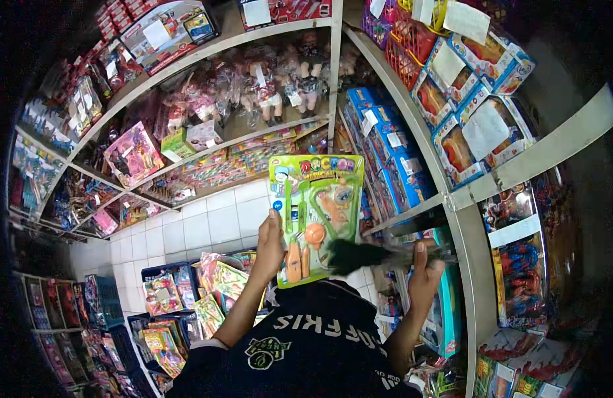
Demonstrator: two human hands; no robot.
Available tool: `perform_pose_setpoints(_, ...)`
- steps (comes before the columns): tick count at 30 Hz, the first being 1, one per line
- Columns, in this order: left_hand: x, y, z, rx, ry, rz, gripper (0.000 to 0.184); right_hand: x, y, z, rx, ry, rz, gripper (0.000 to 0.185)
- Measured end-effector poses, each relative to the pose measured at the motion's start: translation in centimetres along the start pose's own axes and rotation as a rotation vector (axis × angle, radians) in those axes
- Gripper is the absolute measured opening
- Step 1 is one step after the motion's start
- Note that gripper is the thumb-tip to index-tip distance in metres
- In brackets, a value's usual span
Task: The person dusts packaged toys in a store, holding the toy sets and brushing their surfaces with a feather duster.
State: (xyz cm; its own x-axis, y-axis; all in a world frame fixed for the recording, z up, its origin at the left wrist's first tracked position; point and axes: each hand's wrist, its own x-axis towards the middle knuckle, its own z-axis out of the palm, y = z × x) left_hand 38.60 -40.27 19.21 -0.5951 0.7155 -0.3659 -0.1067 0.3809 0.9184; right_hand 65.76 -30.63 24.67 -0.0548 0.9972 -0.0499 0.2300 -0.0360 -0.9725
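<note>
My left hand grips the left edge of a carded toy doctor set, held upright in front of my chest. Its green and yellow card carries orange and green plastic pieces under a clear cover. In my right hand is a duster with a dark, bushy head, smeared by motion. The duster's head overlaps the lower right corner of the card; whether it touches cannot be made out. My right fingers are closed round its handle end, which is blurred.
Dolls in clear wrap sit on the shelf ahead. Blue boxes are stacked to the right, beside a metal shelf post. Blue crates with packaged toys stand on the white tiled floor at lower left.
</note>
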Motion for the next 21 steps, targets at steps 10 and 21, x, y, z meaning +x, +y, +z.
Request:
perform_pose_setpoints(10, -0.9, -0.2, 2.0, -0.284, -0.142, 0.165, 0.065, 0.7, 1.9, -0.9, 0.097, 0.081, -0.136, 0.023)
perform_pose_setpoints(21, -1.8, 1.2, 3.9, -0.102, -0.095, 0.194, 0.052, 1.9, 2.2, -2.4, 0.098, -0.005, -0.256, 0.025)
